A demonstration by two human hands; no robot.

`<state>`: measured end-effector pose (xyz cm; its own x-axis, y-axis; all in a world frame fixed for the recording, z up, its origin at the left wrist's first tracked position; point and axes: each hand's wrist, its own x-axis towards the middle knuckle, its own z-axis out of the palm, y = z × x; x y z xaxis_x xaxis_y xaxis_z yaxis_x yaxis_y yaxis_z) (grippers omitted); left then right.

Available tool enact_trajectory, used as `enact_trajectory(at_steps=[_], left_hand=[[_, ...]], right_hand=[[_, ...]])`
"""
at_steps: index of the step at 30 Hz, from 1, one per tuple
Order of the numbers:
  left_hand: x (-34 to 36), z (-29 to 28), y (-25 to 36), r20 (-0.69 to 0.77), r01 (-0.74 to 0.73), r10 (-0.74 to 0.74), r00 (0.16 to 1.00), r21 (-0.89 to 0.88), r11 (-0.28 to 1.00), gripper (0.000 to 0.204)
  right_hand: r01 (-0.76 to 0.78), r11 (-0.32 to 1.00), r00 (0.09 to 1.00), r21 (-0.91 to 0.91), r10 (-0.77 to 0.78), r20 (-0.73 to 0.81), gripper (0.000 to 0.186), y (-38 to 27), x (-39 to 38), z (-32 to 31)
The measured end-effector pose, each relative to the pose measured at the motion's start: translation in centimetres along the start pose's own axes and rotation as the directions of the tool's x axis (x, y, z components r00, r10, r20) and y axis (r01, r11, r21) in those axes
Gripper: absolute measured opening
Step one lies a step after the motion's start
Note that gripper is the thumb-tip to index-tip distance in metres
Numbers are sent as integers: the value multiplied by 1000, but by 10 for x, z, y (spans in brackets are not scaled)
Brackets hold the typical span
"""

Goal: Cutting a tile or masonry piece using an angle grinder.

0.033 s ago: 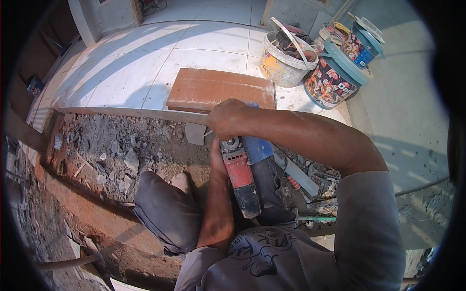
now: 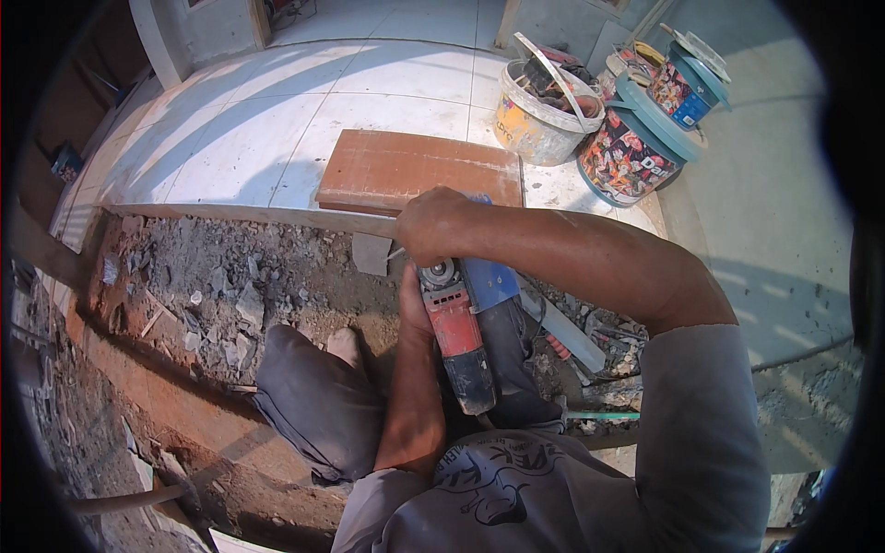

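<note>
A red and black angle grinder (image 2: 458,346) lies lengthwise between my thighs, its metal head and round flange at the far end. My left hand (image 2: 414,297) is against the left side of that head, its fingers hidden behind the tool and my other hand. Just beyond the flange, my right hand (image 2: 431,227) is closed in a fist. A thin pale rod sticks out at its left; what the fist grips is hidden. Right of the grinder head, a scuffed blue flat piece (image 2: 493,284) lies over my right leg.
Brown boards (image 2: 419,166) lie on the white tiled floor (image 2: 230,138) ahead. Back right stand a dirty white bucket (image 2: 537,124) and a printed bucket (image 2: 630,152) with a teal rim. Broken rubble (image 2: 230,286) fills the trench at left. A pale strip (image 2: 567,330) lies on debris at right.
</note>
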<state>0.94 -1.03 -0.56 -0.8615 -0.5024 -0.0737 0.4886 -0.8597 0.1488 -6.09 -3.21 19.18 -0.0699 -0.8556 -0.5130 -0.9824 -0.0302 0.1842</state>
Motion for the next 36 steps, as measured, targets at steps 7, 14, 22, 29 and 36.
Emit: enact_trajectory(at_steps=[7, 14, 22, 29, 36], left_hand=[[0, -4, 2, 15, 36, -36, 999, -8, 999, 46], [0, 4, 1, -68, -8, 9, 998, 14, 1000, 48], [-1, 9, 1, -61, 3, -2, 998, 16, 1000, 49], [-1, -2, 4, 67, -21, 20, 998, 22, 1000, 44], [-8, 17, 1, -48, 6, -5, 999, 7, 1000, 51]], right_hand=[[11, 1000, 993, -27, -8, 115, 28, 0, -1, -6], [40, 998, 998, -47, -38, 57, 26, 0, -2, 3], [132, 991, 991, -29, -133, -33, 20, 11, -7, 4], [144, 984, 987, 104, -135, -90, 18, 22, -12, -6], [86, 996, 994, -30, -88, -70, 25, 9, -22, 15]])
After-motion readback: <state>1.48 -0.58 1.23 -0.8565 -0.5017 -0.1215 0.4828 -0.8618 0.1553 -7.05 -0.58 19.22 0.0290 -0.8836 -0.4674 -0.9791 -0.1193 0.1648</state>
